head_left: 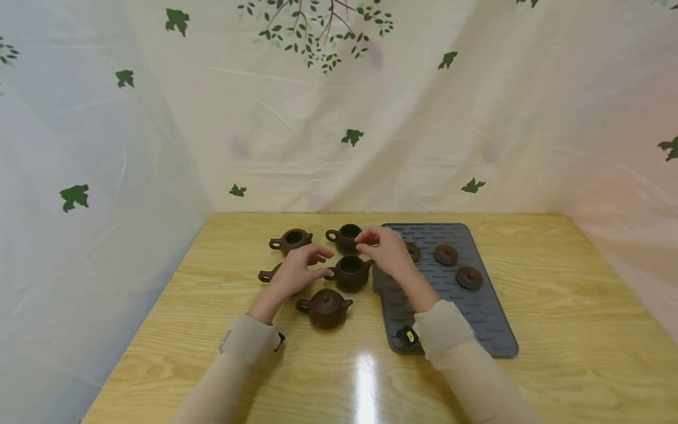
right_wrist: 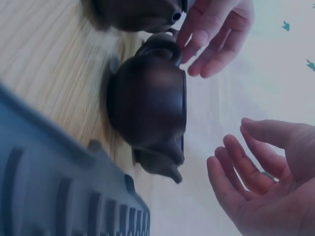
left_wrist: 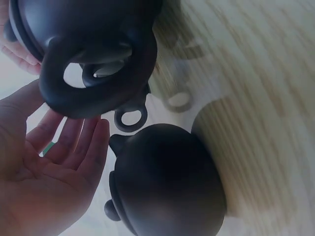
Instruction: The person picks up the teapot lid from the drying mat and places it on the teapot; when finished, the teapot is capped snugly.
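Note:
Lidless in the head view, a dark brown teapot [head_left: 352, 280] sits between my hands with its spout to the right. My left hand [head_left: 296, 270] is beside its handle with loosely bent fingers, and the left wrist view shows nothing in its grasp. My right hand [head_left: 386, 252] hovers in front of the rear lidless teapot [head_left: 344, 244]. In the right wrist view this hand [right_wrist: 275, 177] is empty, its fingers apart from the nearest teapot [right_wrist: 147, 101]. A lidded teapot [head_left: 326, 312] stands nearest the person. Another teapot [head_left: 266, 275] is mostly hidden behind the left hand.
A dark grey ridged mat [head_left: 477, 321] lies on the right of the wooden table [head_left: 561, 306]. On it are round brown lids [head_left: 446, 254], one partly hidden by the right hand. An open teapot [head_left: 298, 240] stands at the back left. Printed cloth hangs behind.

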`<state>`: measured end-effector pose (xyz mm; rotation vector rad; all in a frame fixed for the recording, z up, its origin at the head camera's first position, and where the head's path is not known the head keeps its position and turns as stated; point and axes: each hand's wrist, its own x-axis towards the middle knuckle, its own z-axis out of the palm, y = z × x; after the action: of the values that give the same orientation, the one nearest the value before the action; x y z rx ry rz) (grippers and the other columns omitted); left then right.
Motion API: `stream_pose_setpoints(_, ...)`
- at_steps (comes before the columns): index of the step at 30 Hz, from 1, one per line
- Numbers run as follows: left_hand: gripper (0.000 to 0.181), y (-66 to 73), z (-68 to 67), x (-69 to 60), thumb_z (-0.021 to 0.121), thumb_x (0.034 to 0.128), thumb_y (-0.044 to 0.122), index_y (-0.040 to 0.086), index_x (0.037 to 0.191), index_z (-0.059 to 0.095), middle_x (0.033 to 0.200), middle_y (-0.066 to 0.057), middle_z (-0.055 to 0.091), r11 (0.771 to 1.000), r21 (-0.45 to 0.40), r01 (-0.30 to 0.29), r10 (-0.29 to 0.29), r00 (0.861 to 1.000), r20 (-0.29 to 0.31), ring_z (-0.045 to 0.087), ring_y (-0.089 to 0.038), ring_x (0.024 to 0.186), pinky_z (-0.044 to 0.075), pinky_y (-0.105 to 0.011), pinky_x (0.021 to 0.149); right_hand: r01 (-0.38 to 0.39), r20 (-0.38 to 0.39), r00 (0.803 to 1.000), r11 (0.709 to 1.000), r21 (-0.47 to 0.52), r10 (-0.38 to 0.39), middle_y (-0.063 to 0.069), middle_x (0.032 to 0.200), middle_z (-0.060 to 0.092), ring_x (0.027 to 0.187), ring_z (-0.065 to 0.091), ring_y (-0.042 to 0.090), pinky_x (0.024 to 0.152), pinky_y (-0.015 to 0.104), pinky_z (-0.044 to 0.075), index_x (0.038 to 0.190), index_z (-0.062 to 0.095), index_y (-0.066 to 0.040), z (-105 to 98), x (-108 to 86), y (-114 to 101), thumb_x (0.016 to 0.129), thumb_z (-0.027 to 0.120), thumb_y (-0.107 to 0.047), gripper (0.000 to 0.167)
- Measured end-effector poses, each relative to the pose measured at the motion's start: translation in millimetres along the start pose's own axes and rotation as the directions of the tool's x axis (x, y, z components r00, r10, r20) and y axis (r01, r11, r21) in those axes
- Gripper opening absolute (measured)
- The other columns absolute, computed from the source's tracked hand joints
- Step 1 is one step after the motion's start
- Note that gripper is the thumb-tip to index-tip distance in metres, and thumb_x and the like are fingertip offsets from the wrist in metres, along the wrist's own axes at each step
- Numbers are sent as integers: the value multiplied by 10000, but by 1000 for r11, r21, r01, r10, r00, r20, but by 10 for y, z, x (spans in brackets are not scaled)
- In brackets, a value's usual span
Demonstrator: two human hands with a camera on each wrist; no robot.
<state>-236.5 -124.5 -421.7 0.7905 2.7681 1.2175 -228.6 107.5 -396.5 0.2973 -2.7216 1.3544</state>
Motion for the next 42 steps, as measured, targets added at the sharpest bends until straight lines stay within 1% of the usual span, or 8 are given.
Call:
stream_pose_setpoints(6, 327, -9, 61, 21, 746, 902, 152, 60, 1209, 678, 1207, -109, 699, 1000, -3, 6, -6, 1000, 27, 670, -301, 1129, 535, -441, 1008, -9, -31, 1000, 999, -33, 8, 76, 1150, 718, 1093, 665, 276, 852, 444, 562, 1089, 718, -111, -116, -72, 114, 956, 686, -231, 181)
stream_pose_setpoints(9, 296, -22, 92, 31, 747, 901, 152, 86, 1185, 690, 1198, -89, 704, 1000, 3, 20, -20, 999, 38, 675, -278, 1119, 544, -420, 993, -3, -45, 999, 999, -39, 1, 79, 1145, 727, 1088, 670, 275, 829, 440, 567, 1072, 723, -123, -179, -103, 170, 951, 694, -249, 177)
stream_pose_setpoints(13, 255, -40, 117, 45, 752, 895, 156, 115, 1142, 702, 1160, -72, 713, 999, -5, 34, -33, 998, 47, 690, -245, 1075, 563, -397, 947, 8, -46, 999, 999, -47, -10, 92, 1131, 731, 1083, 668, 288, 850, 462, 562, 1078, 722, -131, -269, -139, 243, 956, 686, -234, 164)
stream_pose_setpoints(18, 220, -55, 142, 69, 753, 894, 154, 106, 1104, 709, 1099, -70, 726, 1000, -6, 10, -9, 999, 52, 705, -214, 1013, 579, -358, 891, -7, -44, 999, 999, -54, 4, 114, 1148, 718, 1093, 658, 306, 887, 483, 552, 1126, 706, -87, -404, -205, 335, 970, 666, -221, 209)
stream_pose_setpoints(26, 184, -80, 163, 80, 762, 885, 151, 107, 1057, 712, 1044, -56, 735, 1000, 15, 0, -1, 999, 33, 706, -197, 982, 580, -343, 872, -50, -83, 996, 995, -84, 43, 131, 1143, 709, 1096, 643, 322, 876, 485, 545, 1133, 699, -81, -544, -298, 541, 974, 657, -215, 212)
stream_pose_setpoints(32, 144, -82, 178, 80, 760, 882, 122, 99, 1014, 708, 1017, -52, 741, 1000, 26, -11, 10, 1000, 13, 714, -194, 975, 585, -334, 862, -51, -108, 993, 994, -99, 41, 171, 1130, 708, 1076, 651, 353, 882, 509, 541, 1129, 698, -51, -679, -359, 687, 974, 652, -181, 208)
stream_pose_setpoints(38, 112, -81, 195, 104, 756, 881, 107, 105, 980, 705, 994, -47, 743, 999, 35, 3, -3, 1000, -5, 719, -185, 961, 588, -327, 850, -56, -126, 991, 989, -133, 39, 187, 1119, 704, 1020, 652, 346, 834, 466, 543, 1145, 693, -24, -850, -448, 806, 981, 639, -166, 223)
stream_pose_setpoints(42, 107, -82, 202, 117, 758, 879, 106, 111, 970, 703, 984, -39, 741, 999, 43, 5, -5, 1000, -13, 719, -179, 950, 589, -318, 844, -83, -147, 987, 984, -156, 60, 194, 1125, 704, 1032, 650, 351, 846, 461, 537, 1142, 692, -21, -944, -492, 884, 981, 644, -184, 234)
